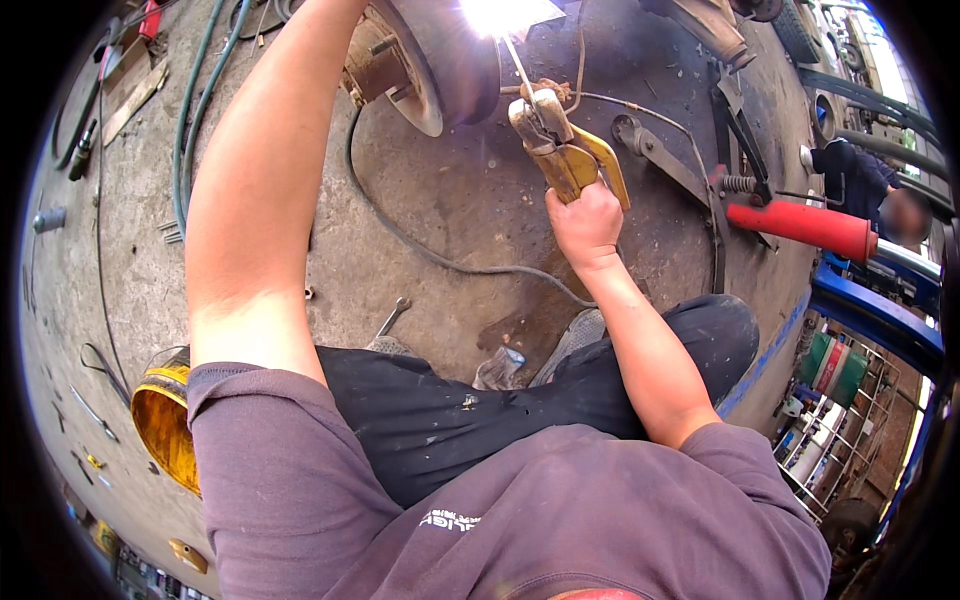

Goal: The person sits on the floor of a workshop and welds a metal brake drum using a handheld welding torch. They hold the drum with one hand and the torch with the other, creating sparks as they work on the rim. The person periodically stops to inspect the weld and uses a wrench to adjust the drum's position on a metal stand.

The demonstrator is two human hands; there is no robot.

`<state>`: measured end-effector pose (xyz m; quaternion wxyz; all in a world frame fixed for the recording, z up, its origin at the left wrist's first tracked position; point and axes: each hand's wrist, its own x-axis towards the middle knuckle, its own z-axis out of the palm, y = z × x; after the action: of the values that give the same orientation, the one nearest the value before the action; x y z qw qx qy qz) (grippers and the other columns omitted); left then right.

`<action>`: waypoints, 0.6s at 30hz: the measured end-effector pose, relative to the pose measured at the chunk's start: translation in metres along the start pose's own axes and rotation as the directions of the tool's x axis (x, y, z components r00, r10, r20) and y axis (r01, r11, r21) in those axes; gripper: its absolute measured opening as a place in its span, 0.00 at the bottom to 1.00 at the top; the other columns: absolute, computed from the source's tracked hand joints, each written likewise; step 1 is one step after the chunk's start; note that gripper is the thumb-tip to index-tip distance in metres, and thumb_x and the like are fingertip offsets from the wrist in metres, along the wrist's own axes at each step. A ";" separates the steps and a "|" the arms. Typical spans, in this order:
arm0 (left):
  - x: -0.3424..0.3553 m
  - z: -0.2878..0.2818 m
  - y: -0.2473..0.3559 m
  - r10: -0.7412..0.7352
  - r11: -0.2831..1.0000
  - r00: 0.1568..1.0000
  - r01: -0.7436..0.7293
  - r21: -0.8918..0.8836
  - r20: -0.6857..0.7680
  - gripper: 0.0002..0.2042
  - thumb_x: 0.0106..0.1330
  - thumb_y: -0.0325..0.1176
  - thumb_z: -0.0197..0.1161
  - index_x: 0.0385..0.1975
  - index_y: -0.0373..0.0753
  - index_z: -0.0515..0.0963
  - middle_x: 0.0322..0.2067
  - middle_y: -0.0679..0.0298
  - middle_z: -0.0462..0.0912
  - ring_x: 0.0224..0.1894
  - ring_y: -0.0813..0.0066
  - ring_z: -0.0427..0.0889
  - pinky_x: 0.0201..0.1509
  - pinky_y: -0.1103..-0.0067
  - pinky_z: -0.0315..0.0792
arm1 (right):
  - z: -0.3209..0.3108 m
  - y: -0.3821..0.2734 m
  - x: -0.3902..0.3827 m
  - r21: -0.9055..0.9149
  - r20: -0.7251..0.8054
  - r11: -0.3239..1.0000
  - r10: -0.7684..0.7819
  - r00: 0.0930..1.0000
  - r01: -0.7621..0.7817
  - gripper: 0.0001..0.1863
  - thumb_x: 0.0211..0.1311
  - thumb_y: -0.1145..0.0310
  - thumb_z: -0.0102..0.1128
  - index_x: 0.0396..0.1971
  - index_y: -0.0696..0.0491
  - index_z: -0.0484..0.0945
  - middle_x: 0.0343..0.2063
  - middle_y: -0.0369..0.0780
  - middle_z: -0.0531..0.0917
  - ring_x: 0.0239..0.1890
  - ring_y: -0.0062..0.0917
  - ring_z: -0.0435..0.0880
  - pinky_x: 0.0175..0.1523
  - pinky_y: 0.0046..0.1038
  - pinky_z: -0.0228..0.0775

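My right hand [585, 225] is closed around the handle of a yellow welding electrode holder [562, 150]. A thin welding rod [520, 68] sticks up from its jaws toward a bright white arc glare [495, 12] at the top edge. The glare hides the rod's tip and the spot it meets. Just left of the rod is a large round metal drum [440, 60] with a rusty hub and studs [378, 65]. My left arm [262, 190] reaches up past the drum's left side and leaves the picture, so my left hand is out of sight.
A dark cable [440, 262] curves across the concrete floor. A wrench [395, 316] lies by my feet, and a yellow bucket-like container [165, 420] stands at my left. To the right are a red cylinder [805, 228] on a jack-like frame and another person [855, 180]. Green hoses [190, 110] run at left.
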<state>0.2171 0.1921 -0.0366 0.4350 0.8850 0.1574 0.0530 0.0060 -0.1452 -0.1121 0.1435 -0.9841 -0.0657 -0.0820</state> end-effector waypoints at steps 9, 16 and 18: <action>0.004 0.001 0.004 -0.083 0.996 0.996 0.083 0.028 0.016 0.19 0.61 0.52 0.64 0.31 0.41 0.88 0.35 0.52 0.89 0.41 0.56 0.89 0.47 0.66 0.79 | 0.002 0.001 -0.001 -0.001 0.001 1.000 0.003 1.000 -0.003 0.20 0.43 0.64 0.78 0.34 0.58 0.79 0.27 0.49 0.84 0.31 0.47 0.86 0.38 0.42 0.79; 0.010 0.004 -0.001 0.002 0.986 0.999 0.006 0.165 -0.045 0.20 0.61 0.53 0.64 0.34 0.41 0.88 0.37 0.51 0.89 0.43 0.54 0.88 0.49 0.67 0.78 | 0.000 -0.003 0.000 -0.011 -0.001 1.000 -0.001 1.000 0.001 0.19 0.44 0.65 0.77 0.33 0.57 0.80 0.27 0.49 0.84 0.30 0.47 0.86 0.37 0.41 0.79; 0.011 0.004 -0.003 0.014 0.986 0.999 -0.006 0.164 -0.047 0.20 0.61 0.53 0.64 0.35 0.41 0.88 0.37 0.51 0.89 0.44 0.54 0.88 0.49 0.67 0.78 | 0.001 -0.002 0.001 -0.003 -0.012 1.000 -0.007 1.000 0.007 0.18 0.45 0.65 0.77 0.33 0.57 0.80 0.27 0.49 0.84 0.30 0.47 0.86 0.37 0.41 0.79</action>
<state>0.2277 0.1941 -0.0423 0.3566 0.9170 0.1671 0.0632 0.0067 -0.1427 -0.1121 0.1422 -0.9835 -0.0682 -0.0885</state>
